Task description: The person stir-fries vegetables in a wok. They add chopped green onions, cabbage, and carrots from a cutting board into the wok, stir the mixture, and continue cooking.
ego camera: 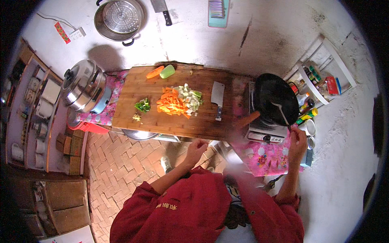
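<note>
My right hand (297, 143) grips the handle end of a metal ladle or spatula (283, 114), whose head rests inside a black wok (267, 88). The wok sits on a tabletop stove (264, 133) with a front knob, its wooden handle (249, 119) angled toward me. Near the front edge of a wooden cutting board (146, 123), my left hand (197, 152) is loosely curled, with nothing visible in it. Cut carrot pieces (170, 103) and pale green-white diced vegetable (190, 98) lie heaped on the board, beside chopped green onion (142, 105) and minced garlic or ginger (137, 117).
A cleaver (218, 94) lies at the board's right, with a carrot piece (155, 72) and a green vegetable piece (167, 71) at the back. A steel steamer pot (82, 85) stands left. Seasoning bottles (307, 115) and a corner shelf (316, 91) flank the wok.
</note>
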`<state>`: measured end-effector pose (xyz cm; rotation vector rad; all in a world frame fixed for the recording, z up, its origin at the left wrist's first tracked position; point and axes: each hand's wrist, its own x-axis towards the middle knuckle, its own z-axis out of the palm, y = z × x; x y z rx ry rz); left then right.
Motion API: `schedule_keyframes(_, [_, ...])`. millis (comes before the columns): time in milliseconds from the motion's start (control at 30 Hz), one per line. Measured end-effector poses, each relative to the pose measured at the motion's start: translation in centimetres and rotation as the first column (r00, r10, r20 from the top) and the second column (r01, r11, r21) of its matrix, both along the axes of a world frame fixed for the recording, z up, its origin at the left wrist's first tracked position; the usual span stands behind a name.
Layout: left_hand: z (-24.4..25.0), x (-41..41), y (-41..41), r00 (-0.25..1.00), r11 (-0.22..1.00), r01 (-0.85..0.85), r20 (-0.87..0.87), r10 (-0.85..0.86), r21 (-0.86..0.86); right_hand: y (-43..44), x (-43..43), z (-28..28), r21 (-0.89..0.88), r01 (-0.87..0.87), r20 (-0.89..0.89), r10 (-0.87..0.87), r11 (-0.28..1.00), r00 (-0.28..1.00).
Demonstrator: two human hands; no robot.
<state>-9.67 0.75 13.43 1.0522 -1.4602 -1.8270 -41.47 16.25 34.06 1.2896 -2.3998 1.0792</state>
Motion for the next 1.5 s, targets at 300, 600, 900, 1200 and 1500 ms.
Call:
schedule_keyframes(300, [2.1,9.5,-8.2,0.982,0.987,0.154,0.11,-0.157,0.036,-13.9,25.6,-6.5,-0.043,-0.616,0.557,0.531,0.787,0.639])
schedule_keyframes(600, [2.9,18.0,-15.6,0.869,0.812,0.476,0.037,-0.494,-0.336,-21.7,36.3,-18.2,-0.127,-0.553,0.943,0.274,0.823,0.191])
schedule_keyframes(900, [-1.9,23.1,-17.7,0.828,0.831,0.546,0.22,-0.516,-0.107,-25.8,29.6,-26.6,0.417,-0.201,0.597,-0.101,0.887,0.796])
schedule_keyframes(1200, [-3.5,28.3,-19.0,0.861,0.906,0.414,0.36,-0.36,-0.084,-31.4,18.3,-29.3,0.476,0.549,-0.137,-0.559,0.687,0.818])
schedule_keyframes(1500, [-1.3,30.8,-20.3,0.859,0.954,0.299,0.427,-0.284,0.034,-34.0,13.5,-33.1,0.428,0.471,0.127,-0.567,0.772,0.814])
